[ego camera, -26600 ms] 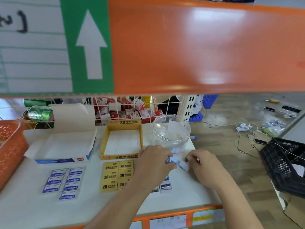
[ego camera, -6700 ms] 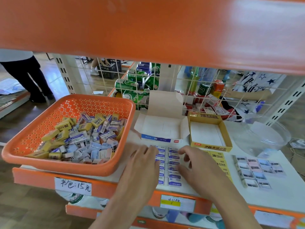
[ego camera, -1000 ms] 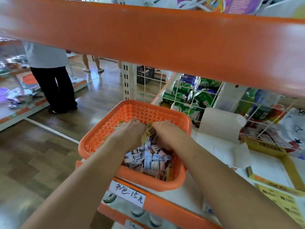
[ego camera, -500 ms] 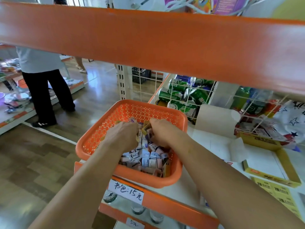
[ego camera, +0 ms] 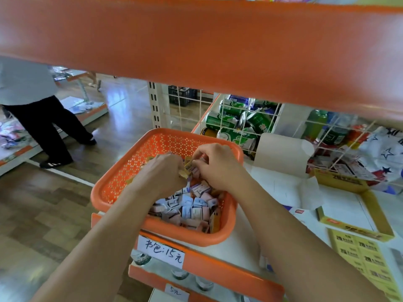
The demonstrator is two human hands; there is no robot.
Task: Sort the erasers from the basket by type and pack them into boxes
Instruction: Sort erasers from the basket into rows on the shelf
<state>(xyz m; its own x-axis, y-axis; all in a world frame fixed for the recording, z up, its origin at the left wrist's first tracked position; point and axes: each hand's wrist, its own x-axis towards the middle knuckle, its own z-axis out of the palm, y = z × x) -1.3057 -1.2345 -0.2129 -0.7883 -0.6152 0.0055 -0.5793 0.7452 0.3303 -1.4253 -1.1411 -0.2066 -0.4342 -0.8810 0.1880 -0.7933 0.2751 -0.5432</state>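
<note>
Two hands: the left hand (ego camera: 162, 173) and the right hand (ego camera: 218, 166) meet over the far half of the basket. Both have their fingers curled.
Grip: the left hand clutches a yellow-sleeved rectangular eraser (ego camera: 187, 168), and the right thumb and forefinger pinch its other end.
Eraser axis: the long axis is tilted, slanting up and away. Blur hides which end leads.
Basket: the orange perforated plastic basket (ego camera: 122, 171) has rounded corners and sits at the shelf's left end, its near rim over the shelf lip.
Pile: the loose blue, pink and white paper-sleeved erasers (ego camera: 192, 205) are small blocks heaped in the near right corner. Their axes point every way.
Open room: bare basket floor shows to the left of the hands. The orange metal shelf beam (ego camera: 196, 40) hangs low overhead.
Boxes: the white open cardboard box (ego camera: 283, 186) is just right of the basket. The yellow shallow cardboard box (ego camera: 376, 212) is beyond it.
Sorted rows: flat yellow erasers in rows (ego camera: 362, 256) lie in front of the yellow box.
Backstop: the white wire grid (ego camera: 229, 127) stands behind, with green cans (ego camera: 229, 120) past it.
</note>
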